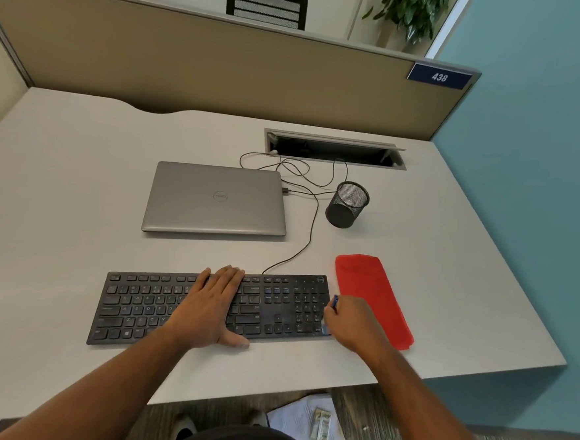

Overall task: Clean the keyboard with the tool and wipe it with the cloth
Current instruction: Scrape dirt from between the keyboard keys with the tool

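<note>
Bracing the keyboard point(131, 306) with your left hand point(212, 309) flat mid-board, fingers pressed together, you pinch the blue tool point(334, 302) in your right hand point(350, 322) at its right end, the cloth point(372, 297) just right; likely sweep leftward next.

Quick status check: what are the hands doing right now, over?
Left hand flat on keyboard, steadying. Right hand grips blue tool at keypad end. Red cloth beside, untouched. Nothing in the way.
</note>
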Available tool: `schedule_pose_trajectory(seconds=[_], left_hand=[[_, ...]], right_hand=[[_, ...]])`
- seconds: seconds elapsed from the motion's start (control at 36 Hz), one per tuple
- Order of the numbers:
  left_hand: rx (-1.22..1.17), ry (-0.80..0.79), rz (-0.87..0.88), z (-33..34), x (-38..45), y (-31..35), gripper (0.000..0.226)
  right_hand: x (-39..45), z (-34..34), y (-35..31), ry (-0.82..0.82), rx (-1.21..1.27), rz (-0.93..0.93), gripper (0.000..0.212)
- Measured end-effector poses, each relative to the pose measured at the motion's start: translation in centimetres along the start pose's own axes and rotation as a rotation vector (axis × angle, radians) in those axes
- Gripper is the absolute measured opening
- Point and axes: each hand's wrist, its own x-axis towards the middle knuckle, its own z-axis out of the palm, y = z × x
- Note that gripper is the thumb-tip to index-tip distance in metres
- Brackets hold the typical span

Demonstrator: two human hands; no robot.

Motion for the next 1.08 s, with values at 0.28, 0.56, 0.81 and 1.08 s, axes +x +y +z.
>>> schedule_pose_trajectory(seconds=[0.28,0.56,0.81,1.08], left_hand=[[-0.007,-0.005,0.0,0.1,0.0,-0.1,0.147],[-0.009,0.01,0.004,0.1,0.1,-0.1,0.147],[-0.012,0.006,0.001,0.1,0.1,-0.1,0.147],[-0.01,0.005,0.008,0.3,0.1,-0.3,0.148]], right_hand=[[-0.1,0.4,0.3,0.099,0.2,-0.037,0.025],[-1.0,-0.8,-2.1,-0.089,0.0,-0.18,0.02],[-0.5,-0.7,-1.0,-0.095,-0.103,-0.282,0.024],[-1.0,-2.4,0.4,-0.004,0.082,-0.216,0.017]])
